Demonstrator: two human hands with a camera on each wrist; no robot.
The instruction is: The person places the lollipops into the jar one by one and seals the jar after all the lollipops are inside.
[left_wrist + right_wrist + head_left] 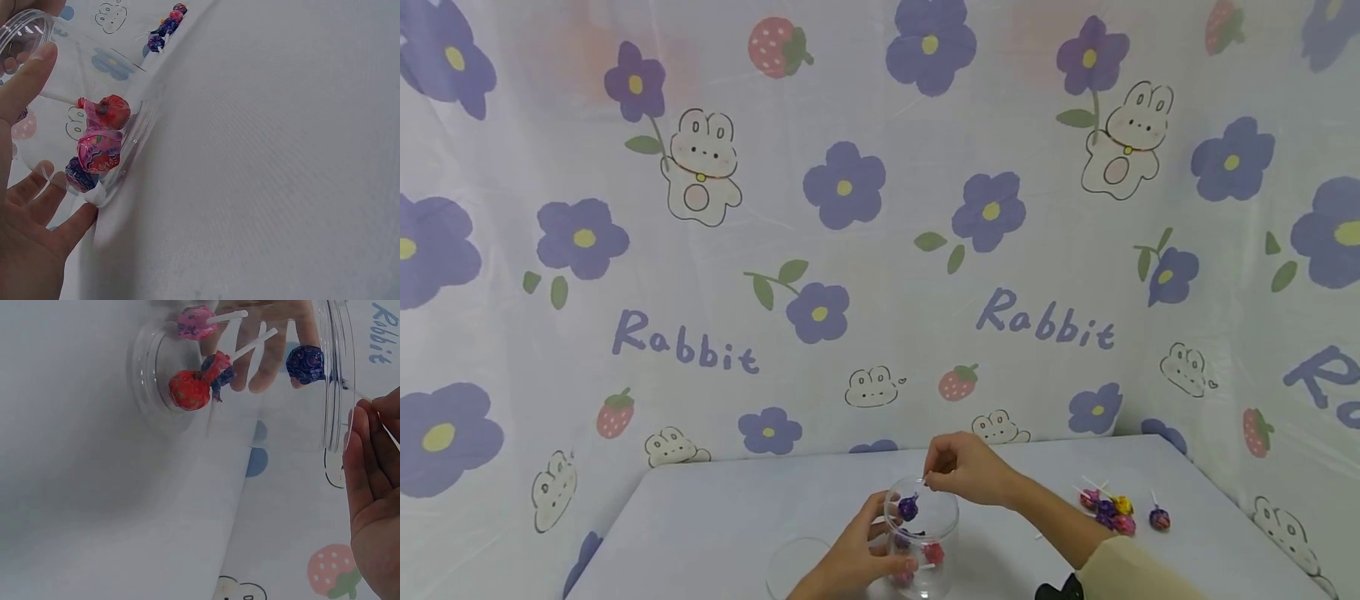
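Observation:
A clear round jar (947,550) stands on the white table, its mouth uncovered. My left hand (853,557) grips its side, thumb in front and fingers spread around the far side. Just at the mouth, my right hand (972,472) pinches the white stick of a purple lollipop (305,364), whose wrapped head hangs inside the jar below the rim. At the jar's bottom lie a red lollipop (189,390), a pink lollipop (195,323) and a dark blue-purple one (81,175).
A clear round lid (772,560) lies on the table left of the jar. To the right is a pile of wrapped lollipops (1107,510), with a single lollipop (1160,519) beside it. A patterned curtain (880,250) encloses the table's back and sides.

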